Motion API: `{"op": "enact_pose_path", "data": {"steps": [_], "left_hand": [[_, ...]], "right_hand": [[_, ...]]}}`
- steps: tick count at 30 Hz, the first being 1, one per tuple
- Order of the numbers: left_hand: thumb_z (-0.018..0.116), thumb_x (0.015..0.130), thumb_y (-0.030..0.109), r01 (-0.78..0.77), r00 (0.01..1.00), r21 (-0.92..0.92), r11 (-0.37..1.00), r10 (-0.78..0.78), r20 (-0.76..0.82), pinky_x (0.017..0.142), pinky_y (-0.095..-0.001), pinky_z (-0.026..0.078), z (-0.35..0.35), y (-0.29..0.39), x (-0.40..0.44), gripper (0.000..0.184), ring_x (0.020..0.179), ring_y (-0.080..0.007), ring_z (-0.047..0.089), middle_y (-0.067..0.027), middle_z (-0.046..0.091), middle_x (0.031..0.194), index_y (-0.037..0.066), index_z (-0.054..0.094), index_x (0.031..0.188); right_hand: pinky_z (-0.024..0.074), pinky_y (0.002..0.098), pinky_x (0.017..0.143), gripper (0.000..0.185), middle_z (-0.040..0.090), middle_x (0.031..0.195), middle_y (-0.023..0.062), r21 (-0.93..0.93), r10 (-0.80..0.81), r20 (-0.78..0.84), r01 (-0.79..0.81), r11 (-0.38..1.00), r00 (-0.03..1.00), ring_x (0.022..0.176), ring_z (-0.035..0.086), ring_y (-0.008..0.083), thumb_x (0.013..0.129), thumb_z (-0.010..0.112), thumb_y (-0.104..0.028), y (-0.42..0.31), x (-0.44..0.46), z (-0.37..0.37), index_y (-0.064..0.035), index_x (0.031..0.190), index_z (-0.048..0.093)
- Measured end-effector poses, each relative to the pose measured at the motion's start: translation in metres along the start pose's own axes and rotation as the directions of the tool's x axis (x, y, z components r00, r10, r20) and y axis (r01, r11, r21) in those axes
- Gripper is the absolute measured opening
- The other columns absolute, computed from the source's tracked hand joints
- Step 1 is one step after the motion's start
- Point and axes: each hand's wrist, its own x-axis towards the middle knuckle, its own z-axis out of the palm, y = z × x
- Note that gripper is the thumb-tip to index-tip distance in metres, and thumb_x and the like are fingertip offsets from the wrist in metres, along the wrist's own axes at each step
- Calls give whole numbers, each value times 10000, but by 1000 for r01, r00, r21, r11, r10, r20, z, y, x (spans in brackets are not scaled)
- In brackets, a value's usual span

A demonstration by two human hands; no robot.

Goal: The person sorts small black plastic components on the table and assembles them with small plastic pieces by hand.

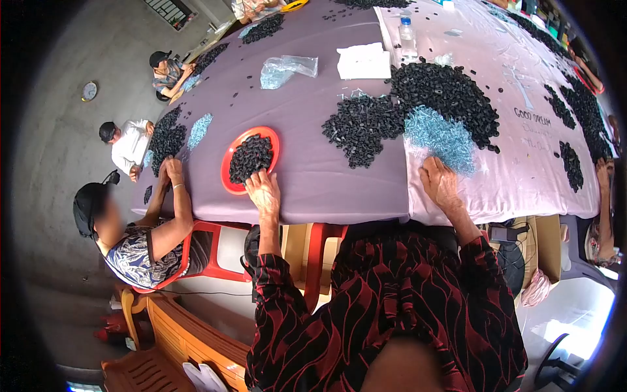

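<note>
My left hand (263,191) rests at the near right rim of a red plate (225,171), its fingers apart and touching the small black pieces (251,157) heaped in it. My right hand (440,181) is at the near edge of a pile of small bluish, screw-like metal pieces (439,137). Its fingers are curled together in a pinch; what is between them is too small to make out. Behind and left of that pile spreads a large heap of the same black pieces (362,127).
A white tissue box (364,62), a clear plastic bag (289,69) and a water bottle (407,39) stand farther back on the cloth-covered table (307,189). To the left, a person (140,235) in a black cap works at another black heap (168,136). More people sit along both sides.
</note>
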Motion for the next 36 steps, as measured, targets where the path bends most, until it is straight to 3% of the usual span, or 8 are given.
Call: {"op": "enact_pose_path", "data": {"steps": [5, 8, 16, 21, 23, 28, 31, 36], "left_hand": [[638, 740, 203, 72, 994, 11, 997, -73, 76, 753, -463, 387, 2, 1, -1, 274, 862, -323, 495, -125, 549, 905, 63, 561, 962], [644, 738, 208, 136, 986, -105, 985, -125, 110, 769, -463, 382, 1, 7, 1, 250, 855, -347, 490, -145, 550, 877, 27, 560, 890], [656, 759, 182, 21, 999, -408, 913, -1, 51, 775, -431, 374, -15, 36, -21, 200, 760, -329, 502, -140, 549, 787, 25, 531, 771], [652, 764, 194, 3, 996, -437, 899, 34, 78, 739, -430, 382, -30, 43, -23, 181, 779, -326, 507, -125, 561, 799, 47, 565, 822], [616, 798, 191, 43, 983, -436, 899, 41, 181, 753, -414, 387, -38, 41, -18, 136, 785, -306, 524, -116, 577, 793, 57, 612, 825], [631, 784, 232, -62, 974, -467, 882, 156, 166, 704, -394, 390, -44, 27, -7, 131, 779, -280, 515, -43, 598, 820, 128, 677, 849], [639, 772, 199, -88, 964, -524, 847, 205, 169, 695, -391, 397, -36, 10, 8, 115, 749, -295, 532, -72, 603, 810, 115, 672, 842], [635, 762, 195, -58, 969, -342, 938, 135, 205, 754, -423, 429, -10, -13, 29, 150, 822, -325, 549, -119, 620, 853, 87, 654, 863]], "right_hand": [[466, 432, 580, 142, 543, 754, 131, 5, 19, 10, -19, 1000, 1000, 657, 576, 332, 803, 557, -160, 0, 0, -1, -55, 837, 468], [466, 430, 578, 142, 538, 743, 129, 8, 12, -8, -12, 1000, 1000, 655, 576, 329, 800, 560, -158, -1, 1, 0, -55, 833, 468], [462, 428, 571, 144, 531, 735, 127, 5, 6, -9, -6, 1000, 1000, 649, 573, 327, 798, 563, -160, -3, 2, -2, -58, 838, 470], [462, 427, 574, 145, 529, 727, 126, 5, -7, -24, 7, 1000, 1000, 649, 571, 328, 799, 565, -165, -2, 2, -1, -60, 827, 470], [460, 427, 578, 145, 528, 725, 128, 3, -14, -26, 14, 1000, 1000, 654, 571, 327, 801, 563, -166, -2, 2, -3, -58, 819, 467], [454, 427, 574, 147, 531, 731, 133, 9, -30, -18, 30, 1000, 999, 650, 568, 328, 802, 563, -166, 0, 1, 0, -58, 812, 464], [452, 427, 571, 148, 533, 733, 133, 3, -36, -30, 36, 999, 999, 648, 567, 328, 802, 565, -166, 0, 2, 1, -60, 807, 462], [452, 427, 568, 151, 533, 731, 135, -1, -28, -32, 28, 1000, 999, 645, 568, 329, 800, 567, -167, -1, 2, -1, -58, 805, 462]]}}
